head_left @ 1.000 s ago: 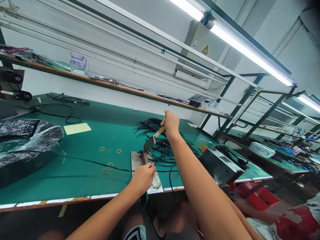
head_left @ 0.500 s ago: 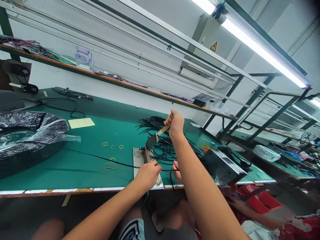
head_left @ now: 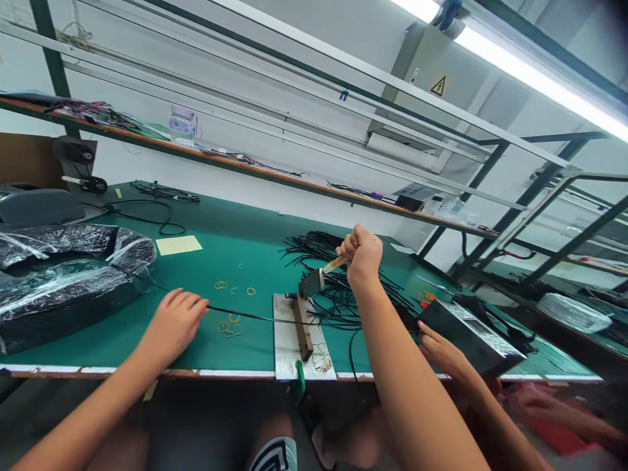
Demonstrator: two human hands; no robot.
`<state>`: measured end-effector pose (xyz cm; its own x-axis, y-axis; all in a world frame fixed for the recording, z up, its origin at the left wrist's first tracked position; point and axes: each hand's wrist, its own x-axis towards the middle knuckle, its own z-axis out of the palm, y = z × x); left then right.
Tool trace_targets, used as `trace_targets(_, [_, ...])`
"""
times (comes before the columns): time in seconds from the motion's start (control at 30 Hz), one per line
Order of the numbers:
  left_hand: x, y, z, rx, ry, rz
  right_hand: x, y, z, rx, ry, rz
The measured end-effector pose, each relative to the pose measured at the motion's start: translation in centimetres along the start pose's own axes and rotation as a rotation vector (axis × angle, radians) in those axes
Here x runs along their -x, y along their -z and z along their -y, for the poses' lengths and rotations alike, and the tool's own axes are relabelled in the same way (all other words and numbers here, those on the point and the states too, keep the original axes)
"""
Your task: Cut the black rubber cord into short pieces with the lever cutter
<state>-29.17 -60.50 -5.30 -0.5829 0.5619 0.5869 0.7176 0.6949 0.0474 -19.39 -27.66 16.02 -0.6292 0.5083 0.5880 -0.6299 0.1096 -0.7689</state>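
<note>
Bench cutter (head_left: 310, 284), just one, stands on a steel plate (head_left: 282, 347) at the front edge of a green bench mat (head_left: 98, 340), its wooden handle (head_left: 335, 264) clenched in the right hand (head_left: 363, 255). The left hand (head_left: 174, 324) is open, fingers spread, at a single black wire (head_left: 245, 316) running from a plastic-wrapped coil (head_left: 63, 281) to the plate; whether it touches the wire is hard to tell. Behind the cutter lies one loose heap of black cables (head_left: 333, 294). About six orange rubber bands (head_left: 230, 318) are scattered left of the plate, near one yellow sheet (head_left: 179, 245). A co-worker's hand (head_left: 441, 353) sits against one black box (head_left: 471, 337). Overhead, one long shelf (head_left: 275, 171) runs along a white wall (head_left: 255, 206) beneath a fluorescent lamp (head_left: 530, 65).
</note>
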Motion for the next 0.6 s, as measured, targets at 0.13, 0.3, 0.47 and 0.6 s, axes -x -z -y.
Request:
trace_targets(0.13, [-0.7, 0.5, 3.7, 0.06, 0.026, -0.003, 0.9, 0.3, 0.1, 0.015, 0.012, 0.001])
trace_targets(0.3, [-1.6, -0.8, 3.1, 0.142, -0.017, 0.056, 2.9, 1.0, 0.2, -0.011, 0.04, 0.01])
trace_targets(0.47, [-1.6, -2.6, 4.0, 0.023, -0.112, -0.141, 5.0, 1.5, 0.2, -0.031, 0.054, -0.001])
trace_targets(0.6, [-1.5, -4.4, 7.7, 0.19, -0.06, -0.176, 6.2, 1.8, 0.0, -0.049, 0.085, 0.008])
